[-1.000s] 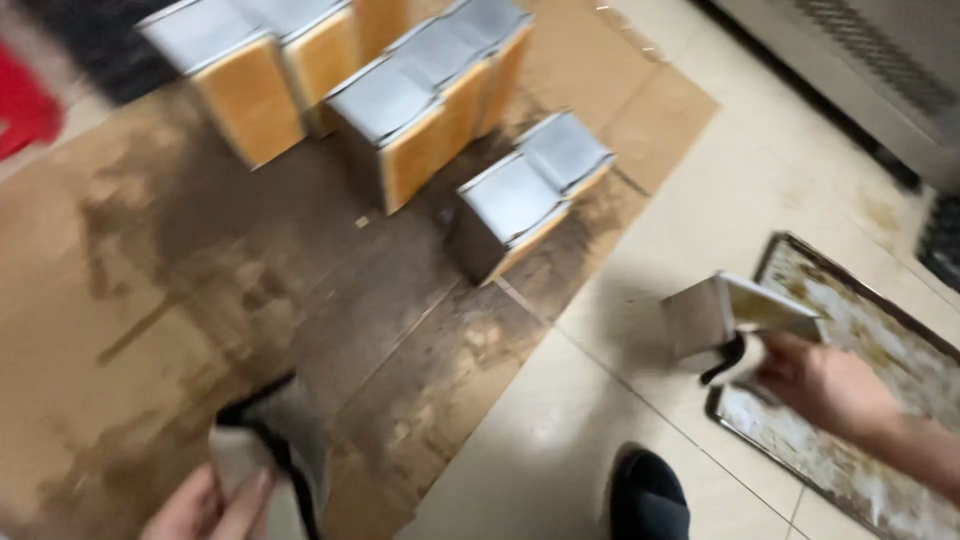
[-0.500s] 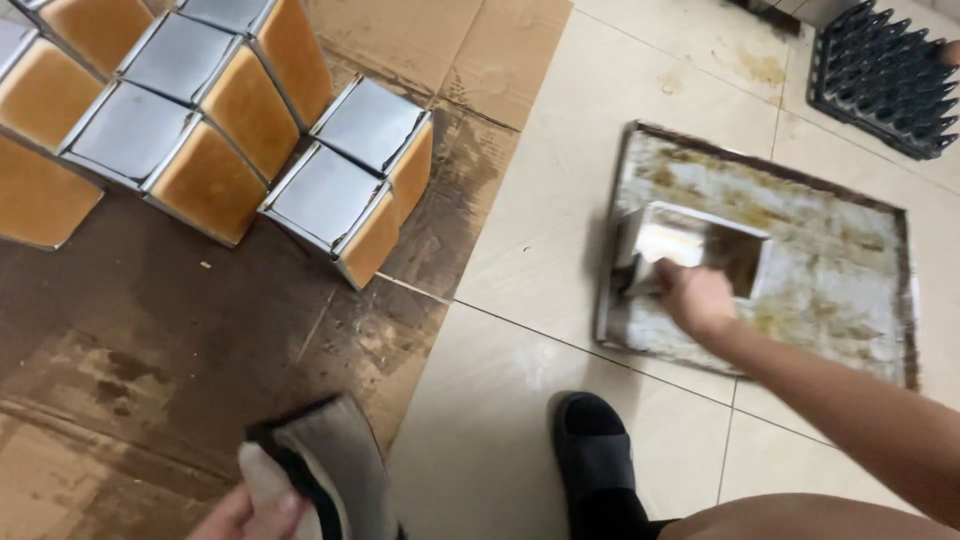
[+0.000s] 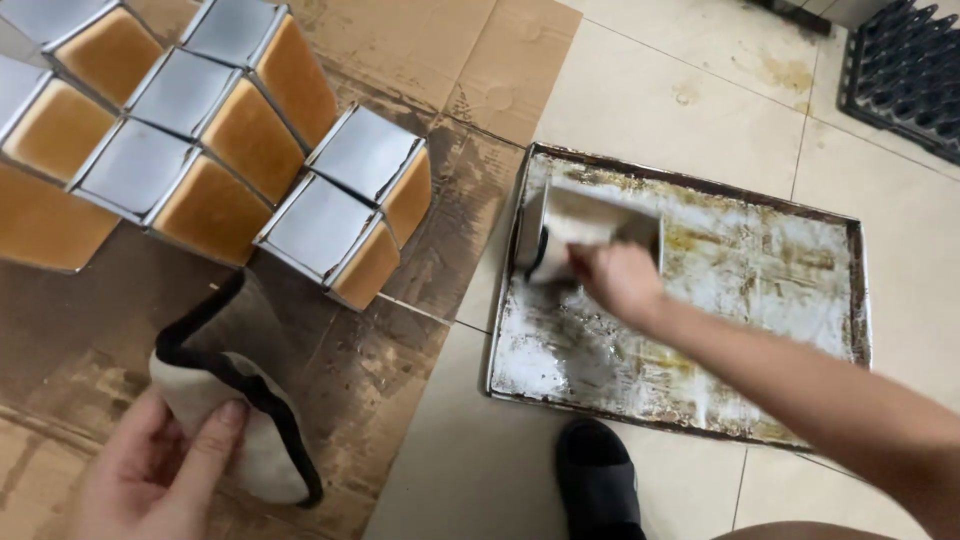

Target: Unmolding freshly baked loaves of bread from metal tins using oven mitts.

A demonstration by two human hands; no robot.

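My right hand grips an empty square metal loaf tin with a dark cloth pad, holding it low over the left end of a worn, greasy baking tray on the floor. My left hand holds a cream oven mitt with black trim above stained cardboard. Several square metal tins with golden bread lie tipped on their sides on the cardboard at upper left.
A black slipper rests on the tiled floor below the tray. A black ridged plastic rack sits at the top right corner. The cardboard sheets cover the left half of the floor.
My right hand has carried the empty tin from the air down onto the tray's left end. The view has swung right. The left hand keeps the mitt.
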